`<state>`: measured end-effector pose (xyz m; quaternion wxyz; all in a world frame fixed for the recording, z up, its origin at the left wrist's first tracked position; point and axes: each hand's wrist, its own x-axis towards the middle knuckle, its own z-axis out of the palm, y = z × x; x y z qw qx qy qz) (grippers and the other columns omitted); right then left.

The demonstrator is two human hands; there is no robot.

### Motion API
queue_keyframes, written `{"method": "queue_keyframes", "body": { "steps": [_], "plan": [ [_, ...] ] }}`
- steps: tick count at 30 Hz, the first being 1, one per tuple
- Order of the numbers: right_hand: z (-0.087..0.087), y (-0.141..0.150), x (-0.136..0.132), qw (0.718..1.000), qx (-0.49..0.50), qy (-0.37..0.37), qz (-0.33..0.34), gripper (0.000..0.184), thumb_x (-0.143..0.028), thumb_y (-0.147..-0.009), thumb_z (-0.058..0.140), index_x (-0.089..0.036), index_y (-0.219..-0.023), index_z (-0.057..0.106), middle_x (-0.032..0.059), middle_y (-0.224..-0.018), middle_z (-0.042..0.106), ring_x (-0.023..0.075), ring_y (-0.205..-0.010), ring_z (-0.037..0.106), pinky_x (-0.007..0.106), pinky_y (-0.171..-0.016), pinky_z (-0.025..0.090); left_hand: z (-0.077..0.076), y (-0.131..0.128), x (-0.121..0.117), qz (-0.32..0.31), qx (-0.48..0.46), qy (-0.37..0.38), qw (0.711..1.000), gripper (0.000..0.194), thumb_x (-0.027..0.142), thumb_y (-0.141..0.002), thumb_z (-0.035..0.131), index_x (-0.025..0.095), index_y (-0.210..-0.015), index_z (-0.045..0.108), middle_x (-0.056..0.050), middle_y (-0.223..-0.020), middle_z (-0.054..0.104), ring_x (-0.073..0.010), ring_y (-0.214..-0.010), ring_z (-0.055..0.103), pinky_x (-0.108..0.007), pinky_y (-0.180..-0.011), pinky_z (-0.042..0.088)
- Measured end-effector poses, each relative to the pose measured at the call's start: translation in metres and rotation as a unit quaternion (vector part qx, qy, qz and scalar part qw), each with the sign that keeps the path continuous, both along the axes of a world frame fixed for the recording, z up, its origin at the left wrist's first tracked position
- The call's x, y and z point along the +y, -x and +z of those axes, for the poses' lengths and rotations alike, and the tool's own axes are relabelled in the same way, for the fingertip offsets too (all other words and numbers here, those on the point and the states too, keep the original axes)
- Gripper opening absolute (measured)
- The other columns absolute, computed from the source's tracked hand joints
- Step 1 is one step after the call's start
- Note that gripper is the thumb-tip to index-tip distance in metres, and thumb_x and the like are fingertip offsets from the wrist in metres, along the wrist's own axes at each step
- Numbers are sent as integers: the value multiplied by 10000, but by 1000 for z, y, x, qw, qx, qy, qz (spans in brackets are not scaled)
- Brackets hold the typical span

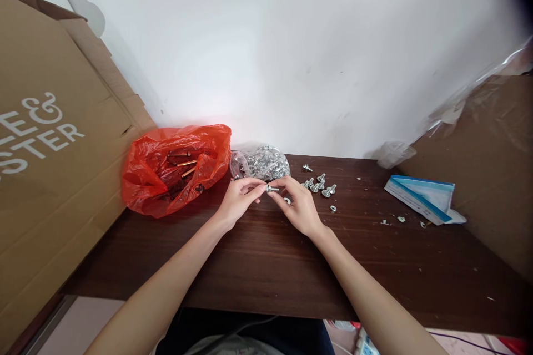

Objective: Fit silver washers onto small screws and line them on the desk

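Observation:
Between the fingertips of both hands is a small silver bolt [272,189], lying level above the table. My left hand [241,198] pinches its left end, and my right hand [295,205] closes on it from the right. Just past my right hand, several silver bolts with washers [320,184] lie in a loose group, with one bolt [307,168] apart behind them. A loose nut [333,208] rests nearer to me. A washer [287,201] shows partly behind my right fingers. Behind my hands sits a clear plastic bag [268,162] full of small metal parts.
A red plastic bag [141,177] with copper-coloured rods stands at the left, beside a large cardboard box [50,177]. On the right are a blue-and-white packet [420,197], a clear plastic cup [393,154] and another carton [478,177]. A white wall [312,66] closes the back of the dark wooden table [283,272].

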<state>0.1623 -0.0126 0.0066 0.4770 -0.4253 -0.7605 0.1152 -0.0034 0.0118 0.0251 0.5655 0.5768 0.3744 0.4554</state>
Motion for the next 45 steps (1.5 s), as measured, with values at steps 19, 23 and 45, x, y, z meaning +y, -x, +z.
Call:
{"method": "queue_keyframes", "body": {
  "steps": [19,23,45],
  "plan": [
    [0,0,0,1000,1,-4,0,137,-282,-892,524,-212,-989,590,45,-898,617,150,-678,567,291,-636,481,-2,0,0,-14,-27,21,999,251,301,-692,709,128,-867,660,-45,-830,642,-126,-743,578,-268,-674,475],
    [0,0,0,1000,-6,-3,8,143,-283,-895,519,-211,-994,592,47,-895,622,150,-682,564,289,-635,483,-8,0,2,-20,-19,53,998,272,363,-726,681,112,-826,654,-26,-727,621,-100,-657,556,-265,-662,465],
    [3,-7,0,998,-65,-19,19,113,-282,-886,529,-194,-948,562,55,-852,618,174,-755,576,287,-660,469,-9,1,2,-33,6,39,999,301,359,-697,715,101,-849,675,-50,-753,660,-99,-623,556,-262,-650,458]
  ]
}}
